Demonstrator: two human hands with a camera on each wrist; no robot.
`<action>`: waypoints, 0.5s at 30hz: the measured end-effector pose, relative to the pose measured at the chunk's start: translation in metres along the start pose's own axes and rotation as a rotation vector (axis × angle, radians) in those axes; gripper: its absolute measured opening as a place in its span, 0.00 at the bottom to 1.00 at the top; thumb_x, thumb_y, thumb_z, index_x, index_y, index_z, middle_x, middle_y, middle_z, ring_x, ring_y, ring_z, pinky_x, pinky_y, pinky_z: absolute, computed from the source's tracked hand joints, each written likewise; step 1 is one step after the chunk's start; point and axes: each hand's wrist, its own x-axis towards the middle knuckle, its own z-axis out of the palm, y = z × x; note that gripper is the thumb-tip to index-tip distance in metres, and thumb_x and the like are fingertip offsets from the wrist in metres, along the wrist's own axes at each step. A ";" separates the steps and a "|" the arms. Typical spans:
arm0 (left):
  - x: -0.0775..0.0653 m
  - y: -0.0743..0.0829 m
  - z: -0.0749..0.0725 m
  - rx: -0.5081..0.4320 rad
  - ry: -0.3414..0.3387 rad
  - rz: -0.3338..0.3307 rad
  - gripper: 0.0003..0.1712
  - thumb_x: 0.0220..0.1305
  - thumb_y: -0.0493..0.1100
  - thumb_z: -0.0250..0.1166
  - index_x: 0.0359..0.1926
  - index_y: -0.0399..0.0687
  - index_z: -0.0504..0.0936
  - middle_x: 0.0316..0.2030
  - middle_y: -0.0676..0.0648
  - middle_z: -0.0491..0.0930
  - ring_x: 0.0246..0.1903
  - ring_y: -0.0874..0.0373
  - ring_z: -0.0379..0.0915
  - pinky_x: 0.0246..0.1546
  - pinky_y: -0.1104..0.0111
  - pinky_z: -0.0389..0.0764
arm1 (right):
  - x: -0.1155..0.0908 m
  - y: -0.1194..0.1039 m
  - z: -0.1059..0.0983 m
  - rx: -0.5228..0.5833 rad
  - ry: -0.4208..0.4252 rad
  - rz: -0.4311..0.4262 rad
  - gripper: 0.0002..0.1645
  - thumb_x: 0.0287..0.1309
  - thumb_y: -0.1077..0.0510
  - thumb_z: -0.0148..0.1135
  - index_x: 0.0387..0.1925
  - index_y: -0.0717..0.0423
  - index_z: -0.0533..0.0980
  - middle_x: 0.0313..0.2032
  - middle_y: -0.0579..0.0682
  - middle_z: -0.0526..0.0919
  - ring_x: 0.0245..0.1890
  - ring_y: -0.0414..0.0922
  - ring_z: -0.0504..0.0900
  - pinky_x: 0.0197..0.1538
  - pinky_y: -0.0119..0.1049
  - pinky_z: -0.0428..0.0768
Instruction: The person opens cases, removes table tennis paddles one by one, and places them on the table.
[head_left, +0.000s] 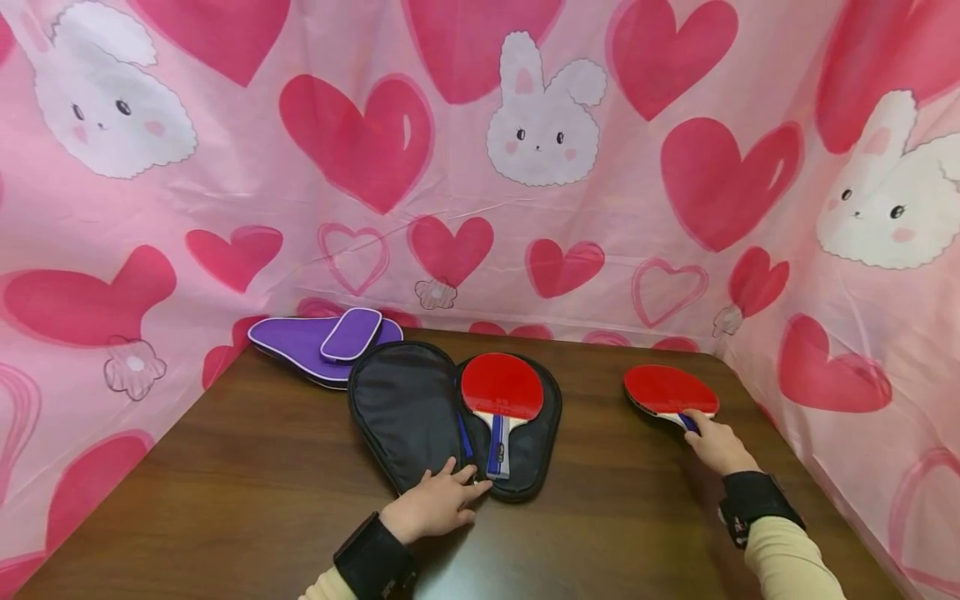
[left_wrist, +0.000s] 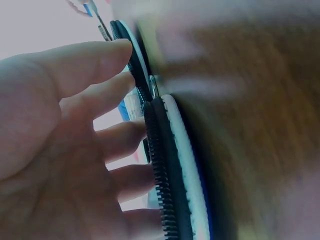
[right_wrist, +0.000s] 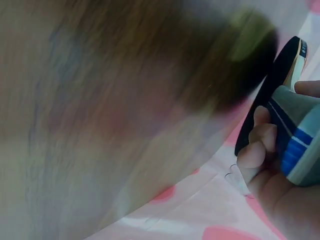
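My right hand (head_left: 722, 446) grips the blue-and-white handle of a red table tennis paddle (head_left: 670, 389) at the right of the table. In the right wrist view the fingers curl round that handle (right_wrist: 300, 130), and the paddle's black side faces the table. A black zippered paddle case (head_left: 401, 408) lies unfolded in the middle. On its right half rests a second table tennis paddle (head_left: 502, 387), red face up, handle toward me. My left hand (head_left: 437, 502) has its fingers spread at the case's near edge. In the left wrist view the fingertips are right at the zipper (left_wrist: 160, 175).
A purple paddle case (head_left: 292, 337) with white trim lies at the back left, with a small purple pouch (head_left: 351, 335) on top. The brown wooden table (head_left: 592, 517) is bordered at the back and right by a pink curtain (head_left: 465, 200) with hearts and rabbits.
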 end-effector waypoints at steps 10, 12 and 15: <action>-0.001 0.005 -0.002 0.015 -0.004 -0.039 0.26 0.62 0.46 0.67 0.62 0.54 0.78 0.61 0.42 0.72 0.63 0.34 0.62 0.53 0.36 0.67 | -0.001 0.029 0.000 -0.100 0.183 0.026 0.14 0.55 0.69 0.60 0.44 0.63 0.69 0.29 0.69 0.74 0.33 0.69 0.76 0.35 0.65 0.76; -0.001 0.006 -0.002 0.016 -0.005 -0.048 0.26 0.62 0.46 0.67 0.62 0.54 0.78 0.62 0.43 0.72 0.64 0.34 0.61 0.53 0.37 0.67 | -0.003 0.030 0.000 -0.078 0.183 0.030 0.08 0.56 0.70 0.59 0.36 0.62 0.70 0.26 0.65 0.72 0.30 0.66 0.74 0.32 0.63 0.76; -0.001 0.007 -0.001 0.021 -0.002 -0.054 0.26 0.62 0.46 0.67 0.62 0.55 0.78 0.61 0.43 0.72 0.64 0.34 0.61 0.53 0.37 0.67 | -0.007 0.033 0.004 -0.067 0.171 0.045 0.05 0.55 0.72 0.57 0.30 0.63 0.71 0.25 0.60 0.70 0.29 0.60 0.72 0.31 0.58 0.75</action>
